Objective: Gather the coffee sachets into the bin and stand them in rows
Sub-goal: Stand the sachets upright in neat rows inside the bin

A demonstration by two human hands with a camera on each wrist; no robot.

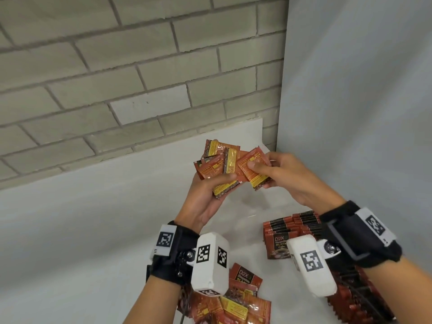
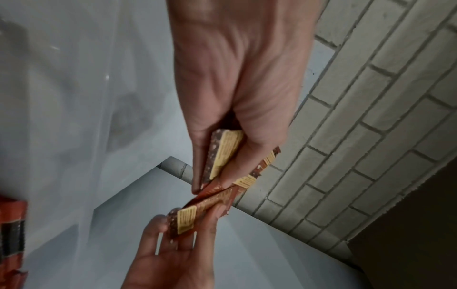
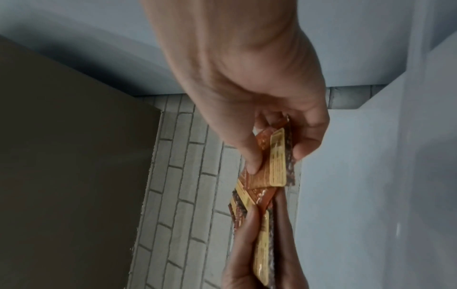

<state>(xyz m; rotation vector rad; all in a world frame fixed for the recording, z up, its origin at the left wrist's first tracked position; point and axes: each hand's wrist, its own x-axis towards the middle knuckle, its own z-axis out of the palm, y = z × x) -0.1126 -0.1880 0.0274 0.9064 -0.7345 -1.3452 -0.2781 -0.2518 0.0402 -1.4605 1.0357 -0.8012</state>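
Both hands are raised over the white table, sharing a fan of red-and-yellow coffee sachets (image 1: pixel 216 161). My left hand (image 1: pixel 223 184) grips the lower part of the fan, thumb on top; in the left wrist view the left hand (image 2: pixel 210 176) clamps the sachets (image 2: pixel 226 150) edge-on. My right hand (image 1: pixel 259 171) pinches the rightmost sachet (image 1: pixel 251 171) between thumb and fingers, as the right hand (image 3: pixel 274 156) also does on that sachet (image 3: pixel 277 174) in its wrist view. Sachets stand in rows (image 1: pixel 292 226) at the lower right, apparently inside a clear bin whose walls barely show.
A heap of loose sachets (image 1: pixel 240 300) lies on the table (image 1: pixel 93 218) under my left wrist. A grey brick wall (image 1: pixel 117 78) runs along the back and a plain pale wall (image 1: pixel 362 113) closes the right side.
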